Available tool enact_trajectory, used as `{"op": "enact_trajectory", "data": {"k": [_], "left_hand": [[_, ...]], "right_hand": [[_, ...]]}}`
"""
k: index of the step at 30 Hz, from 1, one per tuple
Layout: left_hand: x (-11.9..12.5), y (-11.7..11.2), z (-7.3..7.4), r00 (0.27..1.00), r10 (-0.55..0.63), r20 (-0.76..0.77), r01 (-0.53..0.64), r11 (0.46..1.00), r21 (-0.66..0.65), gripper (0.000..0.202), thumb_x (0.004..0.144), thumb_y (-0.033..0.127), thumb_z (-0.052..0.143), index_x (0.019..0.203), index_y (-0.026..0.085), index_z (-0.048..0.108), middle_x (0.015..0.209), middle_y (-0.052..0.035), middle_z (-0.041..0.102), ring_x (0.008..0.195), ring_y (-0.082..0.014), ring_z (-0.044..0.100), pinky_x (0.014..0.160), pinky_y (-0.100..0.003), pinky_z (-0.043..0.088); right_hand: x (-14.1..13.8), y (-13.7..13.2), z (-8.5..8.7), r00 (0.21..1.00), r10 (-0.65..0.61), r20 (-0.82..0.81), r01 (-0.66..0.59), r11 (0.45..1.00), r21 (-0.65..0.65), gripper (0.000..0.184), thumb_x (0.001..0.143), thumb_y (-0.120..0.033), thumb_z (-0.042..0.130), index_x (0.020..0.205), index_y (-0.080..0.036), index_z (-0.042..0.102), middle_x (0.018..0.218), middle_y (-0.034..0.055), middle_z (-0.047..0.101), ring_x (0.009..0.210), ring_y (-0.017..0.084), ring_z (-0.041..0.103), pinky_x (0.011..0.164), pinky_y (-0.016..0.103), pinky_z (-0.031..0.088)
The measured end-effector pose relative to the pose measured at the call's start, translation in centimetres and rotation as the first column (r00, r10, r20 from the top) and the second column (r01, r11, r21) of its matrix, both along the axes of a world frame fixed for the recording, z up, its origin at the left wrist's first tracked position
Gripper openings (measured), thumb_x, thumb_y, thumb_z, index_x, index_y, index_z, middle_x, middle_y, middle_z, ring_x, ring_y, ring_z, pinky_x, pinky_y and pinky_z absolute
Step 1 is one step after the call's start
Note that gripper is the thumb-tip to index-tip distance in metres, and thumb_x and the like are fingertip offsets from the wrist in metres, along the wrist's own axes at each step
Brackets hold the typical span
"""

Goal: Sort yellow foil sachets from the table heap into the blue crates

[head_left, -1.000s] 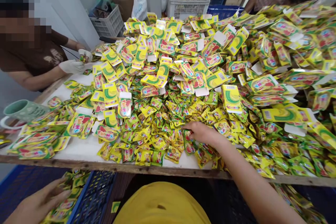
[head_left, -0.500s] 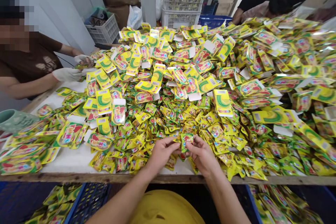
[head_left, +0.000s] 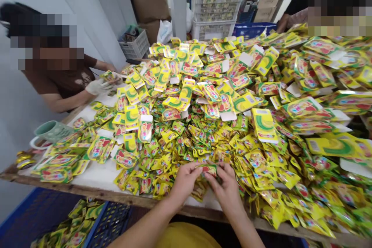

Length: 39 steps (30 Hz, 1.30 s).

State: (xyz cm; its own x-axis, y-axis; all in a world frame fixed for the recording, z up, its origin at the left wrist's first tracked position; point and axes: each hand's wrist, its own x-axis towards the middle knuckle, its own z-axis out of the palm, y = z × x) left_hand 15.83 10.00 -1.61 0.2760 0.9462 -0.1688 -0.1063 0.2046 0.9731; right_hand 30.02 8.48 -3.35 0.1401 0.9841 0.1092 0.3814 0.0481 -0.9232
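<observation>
Between my two hands is a small green and red candy packet (head_left: 209, 169), held just above the table's near edge. My left hand (head_left: 186, 181) is closed, its thumb and forefinger at the packet's left end. Thumb and fingers of my right hand (head_left: 223, 181) pinch the packet from the right. Yellow and green candy packets (head_left: 200, 137) lie heaped right beyond my fingers. Farther back, flat yellow and green cardboard boxes (head_left: 188, 66) with white flaps are piled over them.
A green mug (head_left: 52, 131) stands at the left. One co-worker's gloved hands (head_left: 99, 86) hold packaging there; another person leans in at the far right. Below the table's wooden edge (head_left: 124, 197), a blue crate (head_left: 27, 217) holds packets. White crates (head_left: 216, 7) are stacked behind.
The view has swung left, bringing the whole mug into sight. The packet between my hands has gone from upright to lying lengthwise, with my left fingers now on its end.
</observation>
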Motion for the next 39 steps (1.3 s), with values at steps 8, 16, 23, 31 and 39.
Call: {"op": "enact_trajectory", "data": {"k": [8,16,23,31,39], "left_hand": [[-3.6,5.6,3.0,0.775,0.331,-0.538,0.188,0.692,0.697,0.031,0.089,0.021,0.052,0.116,0.026,0.067,0.103,-0.0094,0.064,0.102,-0.0228,0.056,0.089,-0.038,0.047],[-9.0,20.0,9.4,0.575,0.555,-0.601,0.272,0.562,0.781,0.032,0.080,0.003,0.050,0.105,0.013,0.067,0.111,-0.0126,0.067,0.112,-0.0272,0.056,0.105,-0.046,0.035],[-5.1,6.8,5.7,0.905,-0.002,-0.426,0.215,0.865,0.454,0.027,0.086,0.026,0.056,0.111,0.020,0.063,0.096,-0.0029,0.071,0.083,-0.0185,0.064,0.074,-0.026,0.049],[-1.7,-1.5,-1.1,0.977,-0.052,-0.206,0.077,0.990,0.115,0.023,0.081,0.034,0.061,0.094,0.015,0.066,0.078,-0.0027,0.067,0.075,-0.0182,0.058,0.070,-0.025,0.045],[-2.7,-2.3,-0.9,0.986,-0.110,-0.124,0.120,0.990,0.079,0.025,0.080,0.036,0.064,0.092,0.015,0.064,0.070,0.0025,0.056,0.067,-0.0130,0.049,0.064,-0.022,0.038]], "right_hand": [[0.3,-1.0,-0.1,0.997,0.047,-0.065,-0.057,0.985,-0.164,0.036,0.082,-0.054,0.056,0.094,-0.021,0.064,0.082,0.0072,0.070,0.067,0.023,0.064,0.059,0.030,0.054],[1.6,-1.5,-1.6,0.976,0.007,0.218,-0.005,1.000,-0.013,0.024,0.081,-0.044,0.059,0.088,-0.022,0.067,0.085,0.0086,0.072,0.079,0.028,0.067,0.072,0.037,0.051],[1.3,-0.2,4.7,0.968,-0.233,-0.092,0.246,0.957,0.155,0.023,0.083,-0.036,0.062,0.099,-0.020,0.063,0.090,0.0059,0.068,0.080,0.021,0.063,0.071,0.031,0.050],[0.1,0.6,4.9,0.856,0.172,0.488,-0.277,0.949,0.151,0.019,0.086,-0.011,0.049,0.094,-0.019,0.064,0.086,0.0079,0.062,0.086,0.023,0.054,0.077,0.036,0.045],[1.0,0.5,7.5,0.715,0.520,0.467,-0.514,0.844,-0.153,0.033,0.077,-0.001,0.054,0.103,-0.020,0.062,0.092,0.0042,0.063,0.088,0.019,0.057,0.077,0.029,0.044]]}}
